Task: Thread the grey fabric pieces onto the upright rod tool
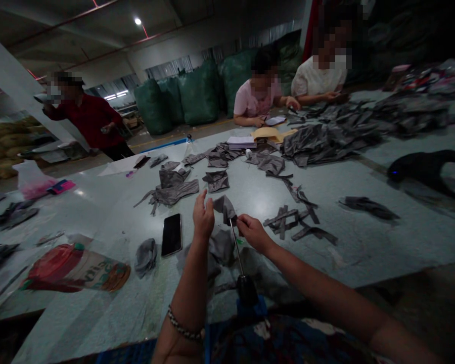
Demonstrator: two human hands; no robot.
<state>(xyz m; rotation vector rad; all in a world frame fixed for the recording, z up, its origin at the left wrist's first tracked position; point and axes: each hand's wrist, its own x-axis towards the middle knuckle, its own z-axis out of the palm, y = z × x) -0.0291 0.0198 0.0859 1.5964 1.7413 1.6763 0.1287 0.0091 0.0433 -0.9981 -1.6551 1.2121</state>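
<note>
The right hand (253,232) is closed on a limp, rumpled grey fabric scrap (224,209) at the tip of an upright steel rod (236,247), the left hand (203,215) open at its 9 o'clock (a loosened pinch could let the cloth slip off, toward the black smartphone (172,234) at 8 o'clock).

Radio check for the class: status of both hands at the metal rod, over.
Left hand raised, open, beside grey fabric piece. Right hand pinching it at tip of metal rod. Smartphone off to left, not in the way.
</note>
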